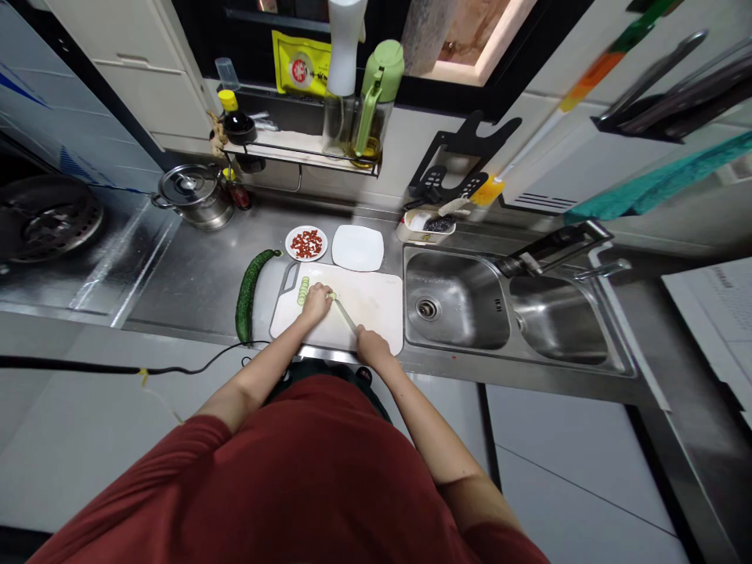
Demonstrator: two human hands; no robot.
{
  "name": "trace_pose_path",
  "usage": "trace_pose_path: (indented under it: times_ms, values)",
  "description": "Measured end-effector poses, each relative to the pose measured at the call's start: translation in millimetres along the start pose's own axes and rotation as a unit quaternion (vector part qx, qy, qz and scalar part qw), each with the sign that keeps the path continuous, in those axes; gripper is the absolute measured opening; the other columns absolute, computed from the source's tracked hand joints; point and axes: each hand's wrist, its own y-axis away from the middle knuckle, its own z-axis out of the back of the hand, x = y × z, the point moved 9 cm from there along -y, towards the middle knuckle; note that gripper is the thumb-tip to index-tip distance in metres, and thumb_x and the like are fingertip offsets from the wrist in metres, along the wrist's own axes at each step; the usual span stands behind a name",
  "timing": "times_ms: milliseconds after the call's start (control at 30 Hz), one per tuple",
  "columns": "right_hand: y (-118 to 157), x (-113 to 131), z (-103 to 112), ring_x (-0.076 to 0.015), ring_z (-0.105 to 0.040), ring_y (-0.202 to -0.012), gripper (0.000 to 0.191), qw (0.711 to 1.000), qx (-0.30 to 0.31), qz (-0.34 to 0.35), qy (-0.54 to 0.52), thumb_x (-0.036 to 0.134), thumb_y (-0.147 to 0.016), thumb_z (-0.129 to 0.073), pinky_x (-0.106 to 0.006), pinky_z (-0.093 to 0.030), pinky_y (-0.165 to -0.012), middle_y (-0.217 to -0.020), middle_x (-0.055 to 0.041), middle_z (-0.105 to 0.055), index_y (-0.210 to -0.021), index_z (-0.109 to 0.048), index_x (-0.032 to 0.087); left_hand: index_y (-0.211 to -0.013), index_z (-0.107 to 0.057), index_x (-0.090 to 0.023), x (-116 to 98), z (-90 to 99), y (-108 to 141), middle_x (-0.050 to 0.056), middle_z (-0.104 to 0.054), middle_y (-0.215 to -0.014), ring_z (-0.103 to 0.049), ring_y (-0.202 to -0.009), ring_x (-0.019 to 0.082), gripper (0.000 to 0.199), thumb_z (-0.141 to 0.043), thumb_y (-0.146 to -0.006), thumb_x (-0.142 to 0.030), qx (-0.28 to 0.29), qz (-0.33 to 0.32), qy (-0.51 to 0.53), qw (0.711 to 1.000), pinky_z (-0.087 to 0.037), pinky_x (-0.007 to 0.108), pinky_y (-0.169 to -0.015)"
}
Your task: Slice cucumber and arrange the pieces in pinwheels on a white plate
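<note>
My right hand (pixel 373 347) is wrapped round the handle of a knife (pixel 345 315), whose blade points up and left over a white cutting board (pixel 376 301). At the blade's tip, my left hand (pixel 317 301) has its fingers closed on a small pale green piece of cucumber (pixel 332 296), mostly hidden by the fingers. Left of that hand a short row of cucumber slices (pixel 303 291) lies on the board. A whole dark green cucumber (pixel 249 296) rests on the steel counter beside the board.
Behind the board stand a plate of chopped red pieces (pixel 306 244) and a white square plate (pixel 358 247). To the right is a double steel sink (pixel 458 301) with a faucet (pixel 552 249). A lidded pot (pixel 193 196) stands at the back left, below a shelf (pixel 299 149) with bottles.
</note>
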Motion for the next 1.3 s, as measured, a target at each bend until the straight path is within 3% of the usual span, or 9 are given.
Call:
trace_pose_path:
  times_ms: [467,767,1033,1300]
  values:
    - [5,-4,-10,-0.0242,-0.064,-0.092,0.026,1.0,-0.012,-0.009,-0.003,0.015,-0.091,-0.034,-0.031,-0.045,-0.072,-0.098,-0.0148,-0.065,-0.114,-0.045,0.015,-0.093,-0.065,-0.017,-3,2.4,-5,0.01,-0.058,-0.096,-0.054,-0.097,0.023,0.018,-0.054,-0.079,-0.018,0.009,0.026,-0.011,1.0,-0.041,0.032,-0.089]
    - [8,-14,-9,-0.0241,-0.063,-0.092,0.027,0.999,-0.032,-0.018,-0.023,0.03,-0.097,-0.028,-0.03,-0.043,-0.072,-0.098,-0.013,-0.065,-0.114,-0.044,0.016,-0.084,-0.061,-0.018,5,0.1,-4,0.003,-0.064,-0.082,-0.057,-0.078,0.015,0.008,-0.055,-0.078,-0.018,0.007,0.084,0.057,0.995,-0.042,0.025,-0.074]
    - [2,-15,-5,-0.0234,-0.062,-0.092,0.028,0.998,-0.029,-0.03,-0.037,0.033,-0.098,-0.028,-0.03,-0.041,-0.072,-0.099,-0.0138,-0.064,-0.114,-0.043,0.016,-0.081,-0.06,-0.018,32,19.2,23,0.0,-0.064,-0.073,-0.058,-0.068,0.011,0.007,-0.057,-0.075,-0.02,-0.043,0.1,0.162,0.981,-0.043,0.02,-0.066]
    - [-10,-25,-6,-0.021,-0.061,-0.086,0.028,0.995,-0.064,-0.033,-0.07,0.034,-0.097,-0.03,-0.026,-0.037,-0.067,-0.093,-0.0113,-0.065,-0.111,-0.046,0.016,-0.08,-0.06,-0.018,75,41.9,52,-0.001,-0.063,-0.071,-0.057,-0.063,0.01,0.008,-0.057,-0.075,-0.022,-0.076,0.163,0.163,0.97,-0.043,0.019,-0.063]
